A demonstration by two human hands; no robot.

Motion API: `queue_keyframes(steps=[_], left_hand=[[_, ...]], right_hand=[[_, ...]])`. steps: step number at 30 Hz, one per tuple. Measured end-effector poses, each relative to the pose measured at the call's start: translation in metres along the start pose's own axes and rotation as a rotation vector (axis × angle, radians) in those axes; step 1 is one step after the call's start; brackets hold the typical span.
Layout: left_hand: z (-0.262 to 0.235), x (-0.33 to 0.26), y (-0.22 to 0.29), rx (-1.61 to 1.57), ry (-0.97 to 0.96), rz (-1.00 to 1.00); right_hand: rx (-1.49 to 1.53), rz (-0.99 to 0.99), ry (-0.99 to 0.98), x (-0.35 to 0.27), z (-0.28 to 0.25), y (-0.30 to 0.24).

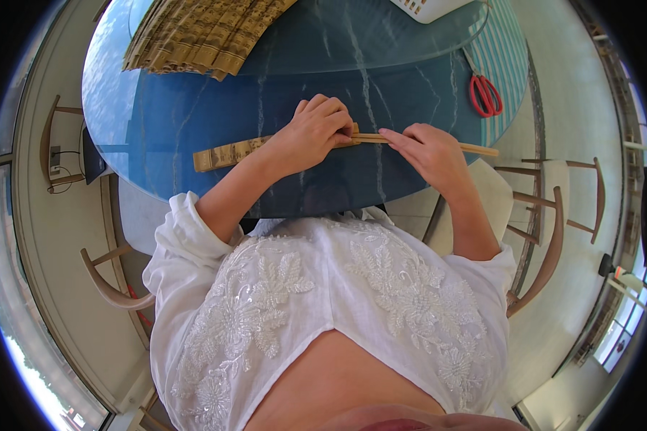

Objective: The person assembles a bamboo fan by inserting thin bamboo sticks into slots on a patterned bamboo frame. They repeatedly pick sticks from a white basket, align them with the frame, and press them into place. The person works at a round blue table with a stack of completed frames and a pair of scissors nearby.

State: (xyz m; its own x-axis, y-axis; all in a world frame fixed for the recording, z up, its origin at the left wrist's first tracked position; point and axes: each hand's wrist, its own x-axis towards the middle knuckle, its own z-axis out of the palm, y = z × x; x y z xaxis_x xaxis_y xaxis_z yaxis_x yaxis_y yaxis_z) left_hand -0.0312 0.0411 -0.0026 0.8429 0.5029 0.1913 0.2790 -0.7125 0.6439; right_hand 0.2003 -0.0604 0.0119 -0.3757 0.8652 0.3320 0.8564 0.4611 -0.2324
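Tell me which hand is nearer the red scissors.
Right. The right hand lies on the paper strip just below-left of the scissors; the left hand is farther left along the strip.

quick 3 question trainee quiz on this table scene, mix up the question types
1. True or false: the left hand presses down on the long tan paper strip.
2. Multiple choice: the red-handled scissors lie (A) under the left hand, (B) on the striped mat on the person's right, (C) on the stack of folded papers.
3. Fill in: the right hand touches the strip's thin, rolled ____ end.

Key: 1 true; 2 B; 3 right.
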Motion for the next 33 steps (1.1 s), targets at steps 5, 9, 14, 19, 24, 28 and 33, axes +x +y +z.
queue_keyframes(steps=[5, 9, 14, 19, 24, 28, 33], left_hand=[[-0.006, -0.004, 0.007, 0.000, 0.044, 0.009], [-0.008, -0.013, 0.020, 0.146, 0.243, 0.052], [-0.024, -0.056, 0.040, 0.083, 0.486, 0.078], [-0.006, -0.095, 0.031, -0.799, 0.421, -0.515], [-0.009, -0.105, 0.027, -0.942, 0.744, -0.408], [-0.025, -0.122, 0.014, -0.858, 0.928, -0.275], [-0.055, -0.137, 0.007, -0.801, 1.044, -0.265]], right_hand=[[0.023, -0.058, 0.027, 0.015, 0.006, -0.011], [0.055, -0.050, 0.090, 0.031, 0.014, -0.030], [0.140, 0.056, 0.152, 0.039, 0.012, -0.045], [0.203, 0.085, 0.186, 0.045, 0.015, -0.073], [0.422, 0.143, 0.164, 0.054, 0.025, -0.099], [0.919, 0.454, -0.161, 0.046, 0.014, -0.110], [1.320, 0.545, -0.520, 0.014, 0.005, -0.100]])
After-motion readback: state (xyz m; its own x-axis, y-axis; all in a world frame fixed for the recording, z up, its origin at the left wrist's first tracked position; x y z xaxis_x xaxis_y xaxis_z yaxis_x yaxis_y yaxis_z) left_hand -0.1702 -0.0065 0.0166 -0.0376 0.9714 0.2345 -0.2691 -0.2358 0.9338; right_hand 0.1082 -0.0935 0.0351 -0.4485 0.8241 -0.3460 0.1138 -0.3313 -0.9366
